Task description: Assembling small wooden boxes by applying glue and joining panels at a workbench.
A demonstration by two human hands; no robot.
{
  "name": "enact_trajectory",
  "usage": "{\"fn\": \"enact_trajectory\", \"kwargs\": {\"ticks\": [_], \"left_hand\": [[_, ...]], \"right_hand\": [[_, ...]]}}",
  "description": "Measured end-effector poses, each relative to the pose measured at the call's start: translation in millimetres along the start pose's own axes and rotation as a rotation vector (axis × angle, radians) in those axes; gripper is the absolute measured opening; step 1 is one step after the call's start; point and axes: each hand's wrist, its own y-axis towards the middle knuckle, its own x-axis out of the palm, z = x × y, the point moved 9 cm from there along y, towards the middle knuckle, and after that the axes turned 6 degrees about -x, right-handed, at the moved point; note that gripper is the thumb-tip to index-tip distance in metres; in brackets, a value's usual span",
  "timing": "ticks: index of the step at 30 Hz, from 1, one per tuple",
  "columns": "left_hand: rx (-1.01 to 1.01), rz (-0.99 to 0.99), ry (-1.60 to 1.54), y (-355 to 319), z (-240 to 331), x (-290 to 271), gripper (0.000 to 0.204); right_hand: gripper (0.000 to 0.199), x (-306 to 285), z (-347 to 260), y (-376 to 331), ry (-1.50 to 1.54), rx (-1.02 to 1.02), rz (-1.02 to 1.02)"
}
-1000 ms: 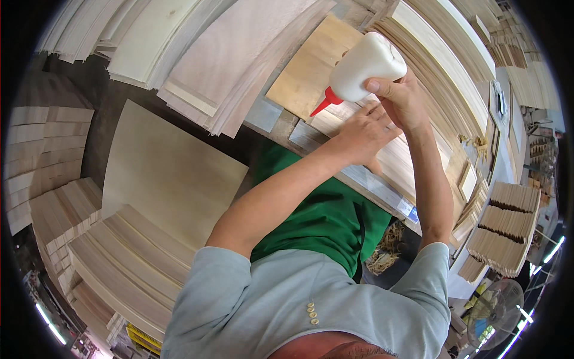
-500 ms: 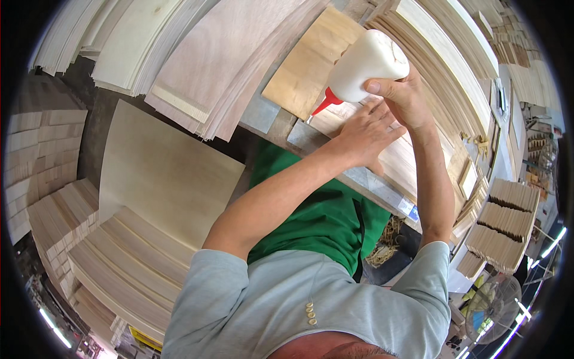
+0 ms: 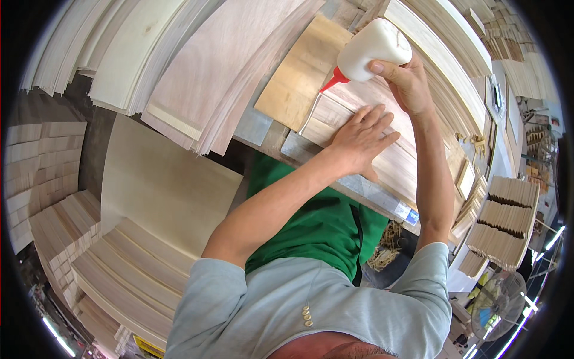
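Observation:
A white glue bottle with a red nozzle is tipped downward, and my right hand is wrapped round it. From its nozzle tip a thin white line of glue runs toward me along the left end of some pale wooden boards. My left hand lies on these boards with its fingers spread. A smooth yellowish wooden board sits just left of the glued end. Both rest on a workbench with grey metal strips along its near edge.
Stacked thin boards stand at the left of the bench, and long strips lie behind the boards. A tan sheet and more stacked wood are at lower left. Bundled slats and a fan are at right.
The bottle's nozzle has moved away from me along the board ends, and a white line of glue now shows behind it. My left hand stays on the boards, its fingers more in view.

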Motion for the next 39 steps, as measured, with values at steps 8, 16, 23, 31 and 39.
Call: {"fn": "enact_trajectory", "kwargs": {"ticks": [8,16,23,31,39], "left_hand": [[0.008,0.006,0.028,0,1,-2,0.099],[0.029,0.068,0.033,-2,2,-8,0.097],[0.029,0.078,0.021,-3,2,-11,0.095],[0.061,0.035,-0.009,3,8,-7,0.097],[0.064,-0.049,0.008,4,10,-3,0.103]], "right_hand": [[0.05,-15,-5,14,-0.056,-0.06,0.049],[0.053,-37,-5,23,-0.053,-0.091,0.145],[0.055,-52,-3,22,-0.009,-0.105,0.233],[0.047,-81,-31,-29,0.065,-0.188,0.387],[0.043,-175,-109,-182,0.228,-0.33,0.763]]}}
